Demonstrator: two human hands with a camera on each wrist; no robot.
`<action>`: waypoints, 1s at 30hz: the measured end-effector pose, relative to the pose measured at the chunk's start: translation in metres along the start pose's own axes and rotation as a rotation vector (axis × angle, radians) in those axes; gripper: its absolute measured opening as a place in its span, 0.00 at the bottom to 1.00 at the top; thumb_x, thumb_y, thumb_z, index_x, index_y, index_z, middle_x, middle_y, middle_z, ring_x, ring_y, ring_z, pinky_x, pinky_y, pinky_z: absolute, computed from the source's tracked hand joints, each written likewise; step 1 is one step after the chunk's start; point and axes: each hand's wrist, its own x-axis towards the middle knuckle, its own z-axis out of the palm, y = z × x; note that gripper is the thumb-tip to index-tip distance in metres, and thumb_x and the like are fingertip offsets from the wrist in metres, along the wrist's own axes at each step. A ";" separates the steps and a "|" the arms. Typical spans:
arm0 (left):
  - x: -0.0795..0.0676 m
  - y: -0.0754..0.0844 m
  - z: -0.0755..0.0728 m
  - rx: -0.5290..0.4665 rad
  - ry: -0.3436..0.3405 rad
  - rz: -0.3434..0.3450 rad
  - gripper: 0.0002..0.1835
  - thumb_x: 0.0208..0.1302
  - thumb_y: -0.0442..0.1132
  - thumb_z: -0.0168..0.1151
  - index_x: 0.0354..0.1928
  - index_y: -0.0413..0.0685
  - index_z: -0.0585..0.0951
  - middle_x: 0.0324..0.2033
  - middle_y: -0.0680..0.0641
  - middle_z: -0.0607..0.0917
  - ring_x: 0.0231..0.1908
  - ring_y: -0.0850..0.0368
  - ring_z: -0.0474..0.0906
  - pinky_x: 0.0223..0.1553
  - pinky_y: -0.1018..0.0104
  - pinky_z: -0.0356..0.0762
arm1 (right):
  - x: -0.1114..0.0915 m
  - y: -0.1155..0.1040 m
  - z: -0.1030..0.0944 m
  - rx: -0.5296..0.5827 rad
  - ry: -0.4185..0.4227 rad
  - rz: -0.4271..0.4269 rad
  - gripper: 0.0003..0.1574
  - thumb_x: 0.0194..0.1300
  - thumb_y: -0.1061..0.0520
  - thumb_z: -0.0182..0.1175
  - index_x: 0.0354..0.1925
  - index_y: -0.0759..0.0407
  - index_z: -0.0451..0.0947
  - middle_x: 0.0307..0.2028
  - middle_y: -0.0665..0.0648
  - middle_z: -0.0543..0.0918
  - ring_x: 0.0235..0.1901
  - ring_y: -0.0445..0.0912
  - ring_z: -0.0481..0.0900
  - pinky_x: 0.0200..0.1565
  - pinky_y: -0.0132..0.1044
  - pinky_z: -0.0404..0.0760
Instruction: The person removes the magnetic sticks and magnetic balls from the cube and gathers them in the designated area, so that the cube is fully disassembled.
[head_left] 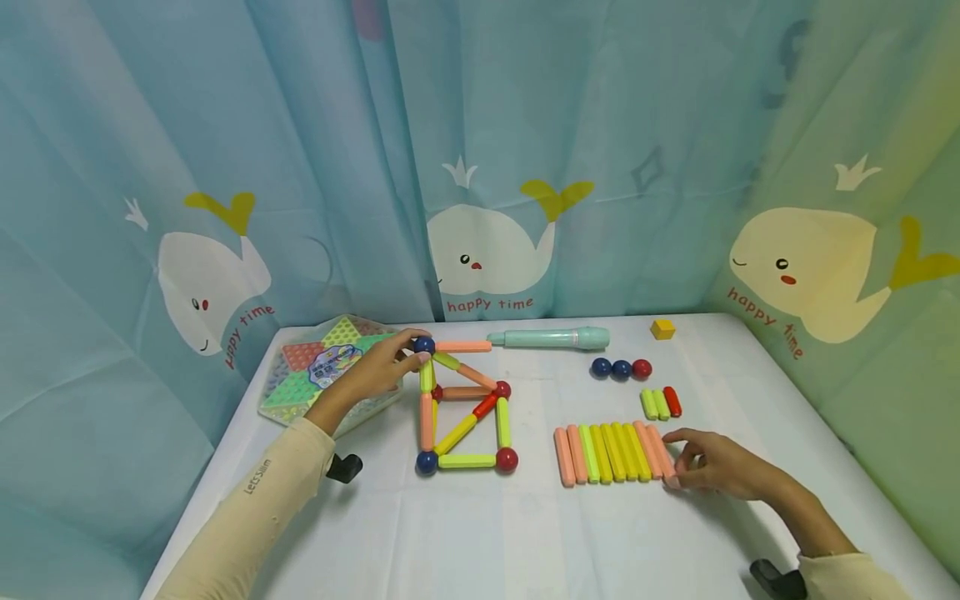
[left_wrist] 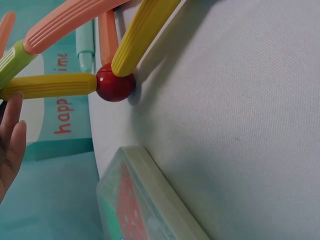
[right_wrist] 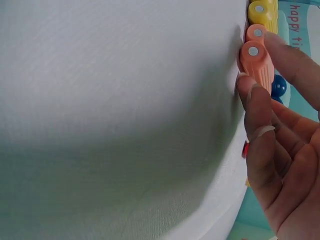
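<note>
My left hand [head_left: 384, 367] holds a blue ball [head_left: 424, 345] at the top corner of a frame built from magnetic rods and balls, thumb and fingers on either side. From that ball an orange rod [head_left: 463, 347] sticks out to the right. In the left wrist view, its fingers are at the end of a yellow rod [left_wrist: 55, 85] that runs to a red ball [left_wrist: 115, 83]. My right hand [head_left: 716, 462] pinches the rightmost orange rod [right_wrist: 256, 57] of a row of orange, green and yellow rods [head_left: 618, 452] lying side by side.
Behind the row lie short green and red rods [head_left: 661, 403], two blue balls and a red ball [head_left: 641, 369], and a yellow cube [head_left: 663, 329]. A mint toy microphone [head_left: 555, 337] lies near the curtain. A clear-lidded box [head_left: 300, 375] sits under the left forearm.
</note>
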 end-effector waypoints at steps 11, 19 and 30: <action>0.000 -0.001 -0.001 0.006 0.002 -0.012 0.26 0.76 0.56 0.52 0.70 0.58 0.69 0.55 0.43 0.81 0.48 0.47 0.80 0.36 0.45 0.85 | 0.001 -0.004 0.005 -0.007 0.005 0.018 0.44 0.59 0.53 0.73 0.64 0.73 0.66 0.35 0.55 0.79 0.32 0.38 0.73 0.32 0.31 0.75; 0.000 0.001 -0.001 0.005 0.002 0.006 0.26 0.76 0.55 0.53 0.70 0.56 0.69 0.55 0.42 0.82 0.49 0.43 0.80 0.35 0.46 0.85 | -0.008 -0.027 -0.008 -0.065 0.040 -0.002 0.41 0.64 0.53 0.69 0.65 0.73 0.65 0.42 0.57 0.84 0.30 0.39 0.77 0.32 0.32 0.79; 0.003 -0.002 0.001 0.002 0.005 0.006 0.25 0.75 0.55 0.53 0.69 0.56 0.70 0.55 0.43 0.82 0.48 0.46 0.81 0.36 0.47 0.85 | 0.085 -0.161 -0.012 -0.196 0.279 -0.325 0.21 0.68 0.48 0.66 0.55 0.57 0.79 0.46 0.54 0.85 0.39 0.43 0.82 0.43 0.38 0.84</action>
